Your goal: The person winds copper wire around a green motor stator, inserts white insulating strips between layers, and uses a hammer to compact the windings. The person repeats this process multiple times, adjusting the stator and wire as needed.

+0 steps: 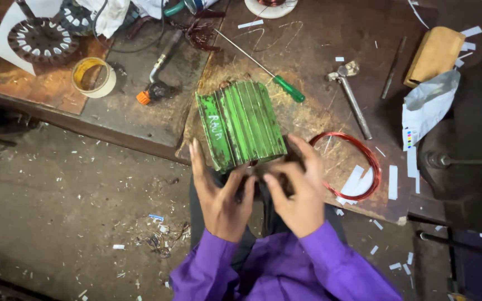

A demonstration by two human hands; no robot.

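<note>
Housing, green ribbed metal motor casing (241,124), lying just ahead of my hands, ribs running away from me; left hand (222,196) and right hand (298,192) equally near, both fingering its near open end, neither clenched.

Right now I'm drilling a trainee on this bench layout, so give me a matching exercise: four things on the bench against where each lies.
Things:
1. green finned motor housing
2. copper wire coil
3. tape roll
4. hammer

Places:
A. far left, beside the orange-tipped tool
B. just beyond both hands
C. right of the green-handled screwdriver
D. beside the right hand, on white paper strips

Pairs: 1-B, 2-D, 3-A, 4-C
</note>
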